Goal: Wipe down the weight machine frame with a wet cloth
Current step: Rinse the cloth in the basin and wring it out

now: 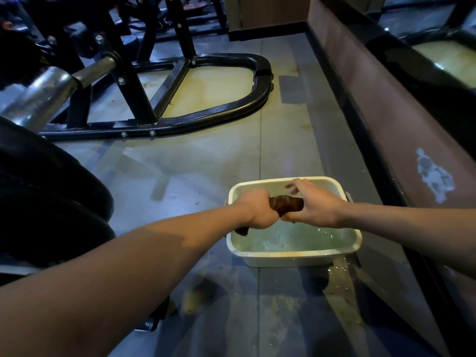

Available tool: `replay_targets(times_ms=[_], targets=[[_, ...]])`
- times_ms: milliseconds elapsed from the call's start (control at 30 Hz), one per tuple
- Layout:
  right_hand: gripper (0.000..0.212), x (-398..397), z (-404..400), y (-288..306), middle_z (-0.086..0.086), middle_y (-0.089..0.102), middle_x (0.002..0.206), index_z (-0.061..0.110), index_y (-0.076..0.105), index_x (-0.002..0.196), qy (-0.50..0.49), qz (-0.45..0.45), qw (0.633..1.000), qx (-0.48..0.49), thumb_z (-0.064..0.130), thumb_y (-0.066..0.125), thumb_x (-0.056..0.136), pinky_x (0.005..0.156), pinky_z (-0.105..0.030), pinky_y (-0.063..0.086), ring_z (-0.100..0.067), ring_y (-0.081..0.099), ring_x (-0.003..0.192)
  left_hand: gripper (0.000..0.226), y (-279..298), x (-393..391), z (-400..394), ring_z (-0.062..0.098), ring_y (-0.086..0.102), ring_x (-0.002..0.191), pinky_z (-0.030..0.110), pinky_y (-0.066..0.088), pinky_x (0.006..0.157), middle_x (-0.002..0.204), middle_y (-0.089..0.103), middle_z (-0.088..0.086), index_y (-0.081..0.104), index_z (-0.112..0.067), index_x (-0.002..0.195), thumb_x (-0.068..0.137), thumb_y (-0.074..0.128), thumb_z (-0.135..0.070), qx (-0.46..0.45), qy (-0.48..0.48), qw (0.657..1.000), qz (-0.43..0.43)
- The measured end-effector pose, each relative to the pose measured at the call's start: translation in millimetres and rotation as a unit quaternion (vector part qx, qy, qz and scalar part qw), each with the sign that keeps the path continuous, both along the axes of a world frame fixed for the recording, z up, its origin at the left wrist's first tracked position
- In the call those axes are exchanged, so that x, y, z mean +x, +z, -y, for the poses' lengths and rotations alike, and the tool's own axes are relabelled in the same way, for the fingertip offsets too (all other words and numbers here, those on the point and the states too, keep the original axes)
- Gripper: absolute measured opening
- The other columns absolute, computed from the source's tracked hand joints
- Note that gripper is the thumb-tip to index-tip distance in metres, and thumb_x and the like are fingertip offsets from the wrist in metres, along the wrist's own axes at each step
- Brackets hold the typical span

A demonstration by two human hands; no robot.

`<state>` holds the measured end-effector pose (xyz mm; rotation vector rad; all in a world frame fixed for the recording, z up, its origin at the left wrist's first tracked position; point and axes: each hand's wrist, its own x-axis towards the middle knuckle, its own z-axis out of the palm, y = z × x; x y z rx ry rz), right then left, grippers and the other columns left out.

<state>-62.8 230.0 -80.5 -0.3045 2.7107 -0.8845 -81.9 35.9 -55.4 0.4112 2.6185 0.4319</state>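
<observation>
Brown cloth twisted into a tight roll, long axis running left-right between the two hands, held over the tub. Left hand is a clenched grip around the roll's left end; a dark tail of cloth hangs out below that fist, at the tub's left rim. Right hand grasps the right end, thumb under, fingers partly lifted over the top. Both grips nearly touch at the thumbs.

Directly under the grip: pale rectangular tub with water in it, surface rippled with droplets. Tub sits on the floor, grey with seams, wet splashes just on the near side of the tub's right corner.

Beyond the grip, far left: black weight machine frame, tubular base with a curved end resting on the floor, bolts along the bottom rail, angled uprights. A metal sleeve sticks out at upper left. Left of the left forearm: black weight plates, close to camera.

Right of the grip: low brown wall with dark base trim and a chipped pale patch. Lighting dim, bluish.
</observation>
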Motion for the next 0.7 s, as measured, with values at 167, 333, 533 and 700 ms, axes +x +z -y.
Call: replay_targets(times_ms=[167, 333, 533, 700], targets=[[0.110, 9.4, -8.7, 2.2, 0.006, 0.021, 0.163, 0.035, 0.008, 0.162, 0.141, -0.162, 0.966, 0.145, 0.063, 0.076, 0.080, 0.116, -0.033, 0.037, -0.014, 0.031, 0.142, 0.018, 21.5, -7.1, 2.5, 0.009, 0.043, 0.046, 0.016, 0.033, 0.037, 0.070, 0.055, 0.003, 0.057, -0.008, 0.111, 0.102, 0.057, -0.024, 0.261, 0.198, 0.869, 0.370], [0.059, 11.5, 8.7, 6.3, 0.001, 0.058, 0.132, 0.021, 0.053, 0.131, 0.088, -0.265, 0.960, 0.033, 0.039, 0.083, 0.083, 0.094, -0.039, 0.056, -0.018, 0.055, 0.118, 0.032, 41.2, -3.9, 15.0, 0.004, 0.041, 0.043, 0.013, 0.030, 0.035, 0.074, 0.051, 0.001, 0.059, -0.002, 0.108, 0.101, 0.056, -0.033, 0.316, 0.110, 0.770, 0.544], [0.023, 2.5, 19.0, 22.9, 0.005, 0.069, 0.097, 0.023, 0.060, 0.112, 0.096, -0.189, 0.974, 0.085, 0.026, 0.074, 0.094, 0.072, -0.035, 0.058, -0.016, 0.064, 0.083, 0.030, 47.9, 4.5, 8.0, 0.006, 0.037, 0.045, 0.016, 0.032, 0.040, 0.061, 0.047, -0.004, 0.056, -0.014, 0.088, 0.096, 0.070, -0.040, 0.178, 0.065, 0.897, 0.398], [0.024, 2.7, 24.9, 27.0, 0.006, 0.066, 0.071, 0.030, 0.061, 0.073, 0.048, -0.056, 0.985, 0.153, 0.035, 0.071, 0.094, 0.054, -0.023, 0.054, -0.012, 0.065, 0.064, 0.018, 27.4, 10.7, -1.9, 0.017, 0.054, 0.054, 0.026, 0.046, 0.050, 0.063, 0.057, 0.001, 0.060, -0.013, 0.077, 0.088, 0.072, -0.020, 0.050, -0.040, 0.994, 0.092]])
